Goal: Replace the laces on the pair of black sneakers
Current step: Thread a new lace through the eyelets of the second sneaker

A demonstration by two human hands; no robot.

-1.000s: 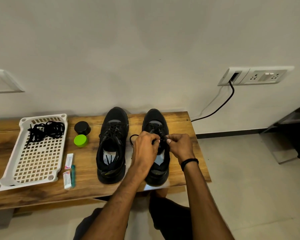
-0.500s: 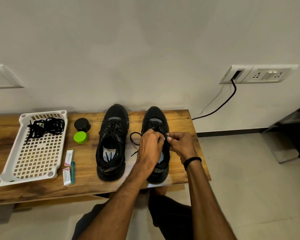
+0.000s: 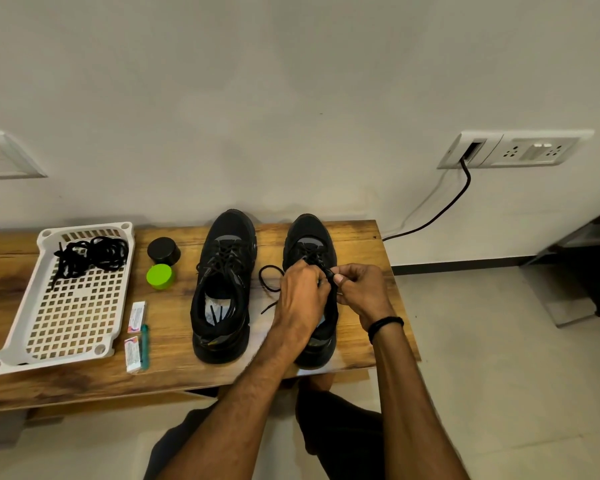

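Head view is showing the farther-right sneaker point(image 3: 309, 233) standing on the counter point(image 3: 361, 244). The left hand point(image 3: 300, 292) and right hand point(image 3: 361, 292) are pinching its lace point(image 3: 268, 270) with curled fingers. Pulling both ends evenly should be giving a snug knot.

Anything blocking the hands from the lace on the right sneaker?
Nothing visible. Left hand and right hand both pinch the lace over the right sneaker; a loose loop trails on the bench toward the left sneaker.
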